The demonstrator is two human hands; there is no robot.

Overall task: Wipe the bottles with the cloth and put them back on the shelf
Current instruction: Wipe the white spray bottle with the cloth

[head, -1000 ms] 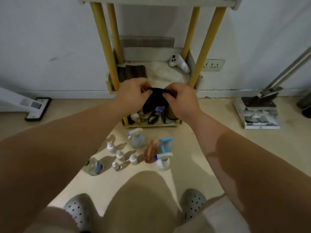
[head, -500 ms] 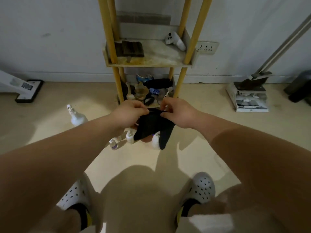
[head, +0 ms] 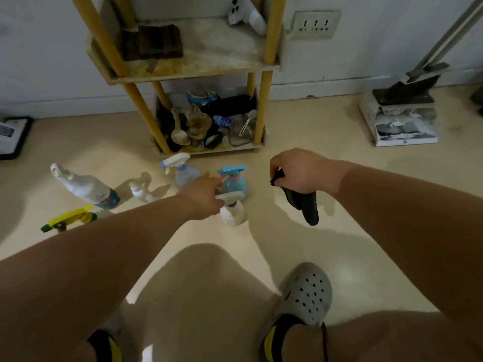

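Hands and bottles (head: pixel 235 182) in front of the shelf (head: pixel 193 70).
Right hand (head: pixel 300 173) grips the black cloth (head: pixel 306 209); left hand (head: pixel 202 197), fingers extended, holds nothing.

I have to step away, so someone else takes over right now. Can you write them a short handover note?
Left hand: reaching down at the white spray bottle and the teal spray bottle; whether it has a grip on either is unclear.
Right hand: grips the black cloth, which hangs down.
Bottles: on the floor in front of the shelf, including a clear spray bottle and a large white bottle.
Done: cloth in hand.
Left: wipe each bottle and put it back on the shelf.
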